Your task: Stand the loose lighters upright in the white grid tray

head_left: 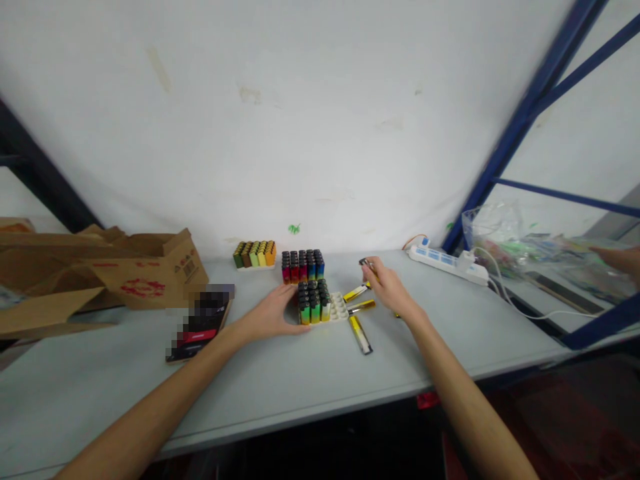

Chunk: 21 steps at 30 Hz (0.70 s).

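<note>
My left hand [274, 313] is spread around the left side of a white tray [339, 307], thumb at its front edge. Upright green and yellow lighters [314, 303] with black tops fill its left part, while the cups on its right show bare. Right of the tray, my right hand [383, 280] pinches a lighter [364, 262] by its dark top end. Several yellow lighters lie loose between the tray and that hand, one of them [361, 335] nearest the front. Behind the tray stands a block of red and blue lighters [303, 265].
At the back left is another tray of green to orange lighters [255, 255]. An open cardboard box [150, 270] and a dark, partly pixelated package [200, 327] are on the left. A power strip [447, 262] lies right, near a blue frame [520, 127]. Another person's hand [617, 260] shows far right.
</note>
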{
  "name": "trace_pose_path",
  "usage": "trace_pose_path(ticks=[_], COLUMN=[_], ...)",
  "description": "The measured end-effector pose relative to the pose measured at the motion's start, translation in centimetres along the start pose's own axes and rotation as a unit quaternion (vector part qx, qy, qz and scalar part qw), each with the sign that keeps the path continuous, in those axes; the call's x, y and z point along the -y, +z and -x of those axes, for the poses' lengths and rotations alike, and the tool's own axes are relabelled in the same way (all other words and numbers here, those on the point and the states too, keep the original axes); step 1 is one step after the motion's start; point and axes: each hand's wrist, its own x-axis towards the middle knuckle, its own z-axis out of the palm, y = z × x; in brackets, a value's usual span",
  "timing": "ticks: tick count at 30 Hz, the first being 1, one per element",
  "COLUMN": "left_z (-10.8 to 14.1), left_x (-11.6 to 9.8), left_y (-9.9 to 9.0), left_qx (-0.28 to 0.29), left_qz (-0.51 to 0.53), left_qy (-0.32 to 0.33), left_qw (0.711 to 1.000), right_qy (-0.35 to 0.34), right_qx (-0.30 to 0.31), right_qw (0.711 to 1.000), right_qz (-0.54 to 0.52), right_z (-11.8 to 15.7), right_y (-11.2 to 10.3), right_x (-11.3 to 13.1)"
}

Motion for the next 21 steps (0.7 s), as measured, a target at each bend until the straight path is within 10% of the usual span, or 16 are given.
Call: trace_pose_path(ticks=[5,21], left_z=[-0.1,-0.3], left_x=[-0.3,0.8], left_y=[-0.2,-1.8], left_qx=[0.008,0.065], left_qz=[0.016,0.071], left_qy=[0.007,0.023], left_qw=[1.000,0.995], right_qy=[-0.095,-0.073], right_qx=[0.017,0.106], right_qw=[0.995,0.990], right_qz=[-0.002,-0.062], right_z=[-0.1,0.2], right_y=[0.6,2.4], right_x=[1.0,3.1])
